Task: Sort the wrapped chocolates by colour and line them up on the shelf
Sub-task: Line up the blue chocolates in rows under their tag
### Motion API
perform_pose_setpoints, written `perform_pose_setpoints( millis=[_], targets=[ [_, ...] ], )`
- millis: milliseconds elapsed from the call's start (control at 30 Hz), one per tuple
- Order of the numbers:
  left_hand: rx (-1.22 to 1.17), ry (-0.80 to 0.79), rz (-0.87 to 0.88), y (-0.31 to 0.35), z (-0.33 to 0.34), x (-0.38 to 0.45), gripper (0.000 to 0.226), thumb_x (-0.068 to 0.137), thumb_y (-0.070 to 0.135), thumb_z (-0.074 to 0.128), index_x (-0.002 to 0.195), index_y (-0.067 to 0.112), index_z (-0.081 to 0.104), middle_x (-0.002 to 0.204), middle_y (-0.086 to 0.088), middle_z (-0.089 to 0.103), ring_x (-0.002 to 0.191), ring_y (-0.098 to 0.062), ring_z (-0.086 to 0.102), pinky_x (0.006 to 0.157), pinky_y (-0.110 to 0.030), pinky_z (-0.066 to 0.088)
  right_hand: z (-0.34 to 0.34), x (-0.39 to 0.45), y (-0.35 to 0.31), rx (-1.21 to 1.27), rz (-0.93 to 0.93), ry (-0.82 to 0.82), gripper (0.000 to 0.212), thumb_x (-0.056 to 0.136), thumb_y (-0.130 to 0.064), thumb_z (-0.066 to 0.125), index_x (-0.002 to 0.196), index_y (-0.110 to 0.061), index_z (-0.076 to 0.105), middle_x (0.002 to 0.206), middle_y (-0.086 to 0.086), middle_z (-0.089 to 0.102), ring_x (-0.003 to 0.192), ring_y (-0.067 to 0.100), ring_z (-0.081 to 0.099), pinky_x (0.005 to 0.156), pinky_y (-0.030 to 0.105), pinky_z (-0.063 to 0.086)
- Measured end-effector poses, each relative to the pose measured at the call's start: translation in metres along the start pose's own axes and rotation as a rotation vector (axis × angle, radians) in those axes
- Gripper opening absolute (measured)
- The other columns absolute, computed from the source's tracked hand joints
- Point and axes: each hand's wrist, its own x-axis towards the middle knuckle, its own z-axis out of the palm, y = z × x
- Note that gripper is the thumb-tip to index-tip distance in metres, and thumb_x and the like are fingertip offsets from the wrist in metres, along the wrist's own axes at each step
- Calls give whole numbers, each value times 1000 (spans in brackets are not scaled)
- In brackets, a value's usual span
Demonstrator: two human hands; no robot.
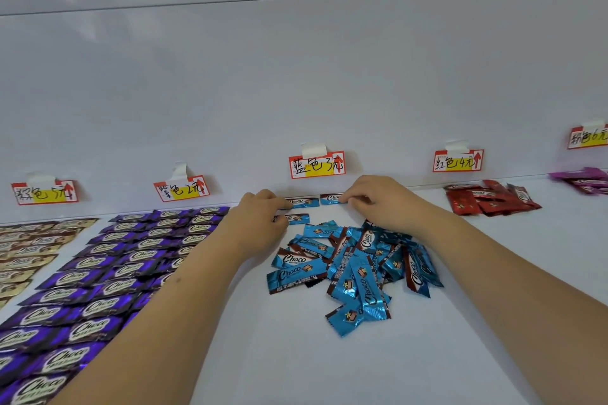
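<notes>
Blue wrapped chocolates lie in a loose heap on the white shelf. Three more blue ones lie flat by the back wall. Purple chocolates sit in neat rows at left; red ones are piled at right.

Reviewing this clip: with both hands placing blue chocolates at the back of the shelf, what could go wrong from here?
1. The right forearm passes just beside the loose blue pile; pulling back could scatter it.
2. The left forearm lies over the edge of the lined-up purple chocolates and may knock them out of line.
3. The placed blue chocolates are few, so the row may drift crooked.
</notes>
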Motion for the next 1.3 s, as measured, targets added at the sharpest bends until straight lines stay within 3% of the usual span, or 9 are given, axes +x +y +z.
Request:
perform_pose_setpoints(
  millis=[367,500,567,667,767,967,1133,1200,1300],
  targets=[
    [-7,-4,18,0,-2,-1,42,103,33,40,144,30,44,145,1,42,128,-20,35,106,-40,39,-1,2,-10,-26,-69,-19,32,101,-19,48,129,-23,62,126,-2,57,112,13,52,100,25,40],
    [-11,106,70,2,-11,-2,42,99,33,51,140,29,49,141,0,45,129,-20,33,105,-36,35,-12,-3,-19,32,-81,84,18,95,-35,59,107,-27,70,104,-12,63,88,1,56,81,24,47],
    [0,118,77,2,-14,-1,36,97,34,55,133,28,56,130,0,53,118,-18,41,98,-33,38,-14,-6,-28,94,-72,28,19,90,-45,63,99,-31,70,93,-17,63,81,-1,55,72,19,42],
    [25,21,60,1,-14,-3,33,96,36,57,127,26,62,122,1,57,108,-14,48,93,-29,44,-9,-8,-41,75,-80,-116,28,84,-53,67,103,-32,69,92,-18,61,80,0,54,66,16,38],
    [6,-4,65,1,-14,-3,29,96,32,59,123,24,64,118,1,57,99,-11,49,85,-23,40,-7,-8,-46,74,-98,-157,26,84,-47,71,104,-32,69,96,-18,62,81,-1,54,66,15,38],
    [-33,1,68,3,-15,-5,25,95,27,61,119,23,65,112,3,56,96,-10,50,82,-21,39,-9,-10,-43,232,-68,-89,12,85,-27,74,92,-28,65,95,-15,65,90,2,60,68,5,43],
    [-54,15,80,5,-15,-5,25,94,28,62,118,24,64,106,8,53,96,-7,50,80,-19,38,-10,-10,-38,425,-17,-7,7,96,-21,61,97,-21,54,96,-5,73,80,4,71,80,26,56],
    [-80,22,80,5,-16,-5,25,92,27,64,117,25,63,108,8,57,96,-7,53,81,-19,42,-12,-10,-34,384,-9,40,6,95,-21,61,99,-24,57,94,-4,73,72,5,71,77,28,57],
    [-134,24,76,6,-16,-6,22,89,24,68,109,29,61,110,7,61,97,-8,57,85,-22,49,-15,-8,-26,205,-30,144,12,92,-24,67,100,-31,71,100,-11,70,77,-1,62,77,15,49]
  ],
)
